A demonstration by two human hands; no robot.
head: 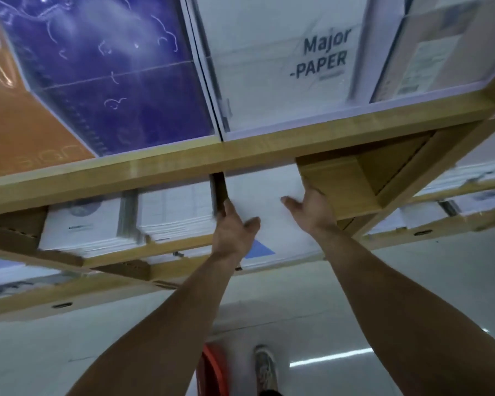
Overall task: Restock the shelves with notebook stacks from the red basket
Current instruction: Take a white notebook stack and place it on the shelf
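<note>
A white notebook stack (pixel 265 192) with a blue triangle on its cover lies partly inside a wooden shelf compartment (pixel 355 184). My left hand (pixel 235 227) grips its left edge, thumb on the cover. My right hand (pixel 309 207) grips the right edge, thumb across the top. The stack's near end sticks out past the shelf front. A corner of the red basket (pixel 213 367) shows on the floor between my forearms.
Other white notebook stacks (pixel 177 212) fill the compartment to the left. The wooden shelf lip (pixel 240 150) above carries blue (pixel 112 67), orange and white "Major PAPER" (pixel 320 55) notebooks. A shoe (pixel 265 367) stands on the pale floor beside the basket.
</note>
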